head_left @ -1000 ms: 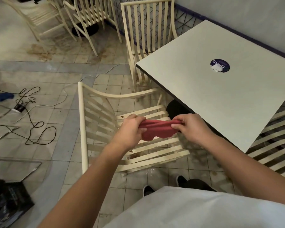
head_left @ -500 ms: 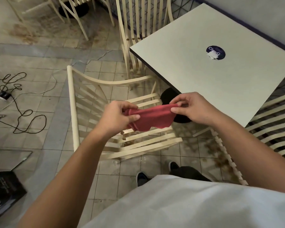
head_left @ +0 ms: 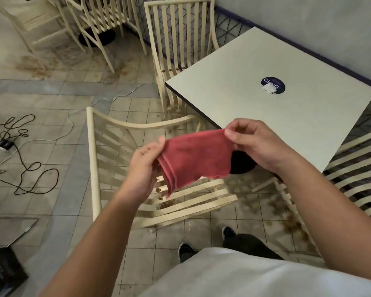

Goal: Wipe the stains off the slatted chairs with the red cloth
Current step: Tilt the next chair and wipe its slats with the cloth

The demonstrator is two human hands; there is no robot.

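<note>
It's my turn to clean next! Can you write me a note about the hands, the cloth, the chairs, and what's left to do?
Left grip: pinches the left edge of the red cloth.
Right grip: pinches its top right corner.
The cloth hangs spread between them, in the air over the nearest slatted chair.
Done: no wiping that shows; brown stains sit on that chair's seat slats.
Left: wipe that seat, then check the chair behind the table and the chair on the right.
</note>
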